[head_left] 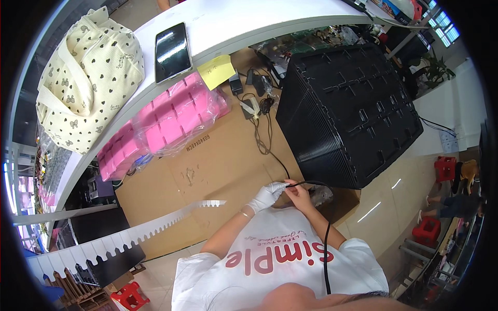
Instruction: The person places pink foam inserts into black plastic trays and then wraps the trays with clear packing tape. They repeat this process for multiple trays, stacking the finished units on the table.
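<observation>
Your left hand [265, 196], in a white glove, pinches the black cable [327, 243] near its end, fingers clenched on it; your right hand [299, 195], bare, grasps the same cable just beside the left, fingertips closed round it; both hands sit close to your chest, over the cardboard sheet [218, 166] that covers the bench. From the hands the cable loops right, then drops down across your white T-shirt [270, 259] to the bottom edge; a thinner black wire [267, 140] runs from the hands up the cardboard to small adapters [244, 90] near the shelf. Stack of black plastic trays [353, 111] stands just right of the hands; pink foam trays in a clear bag [166, 124] lie upper left; yellow sticky note [217, 71], smartphone [173, 52] and cream heart-print bag [88, 78] on the white shelf [249, 26]; a white notched strip [129, 236] juts in from lower left.
</observation>
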`<state>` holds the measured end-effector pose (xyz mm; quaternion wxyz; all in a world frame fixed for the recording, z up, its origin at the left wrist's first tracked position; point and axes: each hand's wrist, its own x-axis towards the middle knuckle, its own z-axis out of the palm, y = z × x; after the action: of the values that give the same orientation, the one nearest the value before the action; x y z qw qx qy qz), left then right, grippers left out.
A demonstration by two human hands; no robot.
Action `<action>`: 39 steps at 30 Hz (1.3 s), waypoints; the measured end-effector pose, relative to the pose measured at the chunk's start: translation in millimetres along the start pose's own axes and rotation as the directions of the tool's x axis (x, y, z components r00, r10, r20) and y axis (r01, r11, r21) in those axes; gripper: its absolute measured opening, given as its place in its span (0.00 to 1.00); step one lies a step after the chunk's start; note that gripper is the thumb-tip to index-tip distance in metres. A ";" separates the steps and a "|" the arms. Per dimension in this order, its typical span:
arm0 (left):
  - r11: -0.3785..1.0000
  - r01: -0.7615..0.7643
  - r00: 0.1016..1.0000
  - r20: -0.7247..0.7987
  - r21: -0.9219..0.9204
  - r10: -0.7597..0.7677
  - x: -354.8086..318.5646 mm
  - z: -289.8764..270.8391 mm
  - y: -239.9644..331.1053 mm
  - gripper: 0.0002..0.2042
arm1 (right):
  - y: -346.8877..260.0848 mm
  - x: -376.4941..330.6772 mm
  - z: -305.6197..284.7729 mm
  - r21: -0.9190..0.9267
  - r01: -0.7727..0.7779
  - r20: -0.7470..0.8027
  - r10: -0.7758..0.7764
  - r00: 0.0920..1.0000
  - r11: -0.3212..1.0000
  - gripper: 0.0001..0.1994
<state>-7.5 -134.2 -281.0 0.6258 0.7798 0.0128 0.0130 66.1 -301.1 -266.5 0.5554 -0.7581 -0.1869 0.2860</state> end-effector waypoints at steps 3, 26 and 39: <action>0.998 0.039 0.999 -0.031 -0.046 -0.041 -0.2 -6.0 11.0 0.12 | -6.7 7.2 4.5 -0.169 0.093 -0.020 -0.098 0.995 0.981 0.19; 0.631 0.272 0.667 -0.331 -0.726 -0.668 76.5 -44.9 -50.6 0.12 | 13.1 42.2 15.8 -0.422 0.174 0.045 -0.171 0.984 0.890 0.14; 0.901 0.274 0.818 -0.410 -0.337 -0.403 108.6 -18.5 -61.9 0.08 | 4.7 44.2 5.7 -0.644 0.133 -0.074 -0.235 0.969 0.753 0.12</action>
<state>100.1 -98.8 -336.9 0.6935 0.6479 0.3018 0.0908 96.2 -271.7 -282.2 0.3049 -0.8979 -0.3039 0.0923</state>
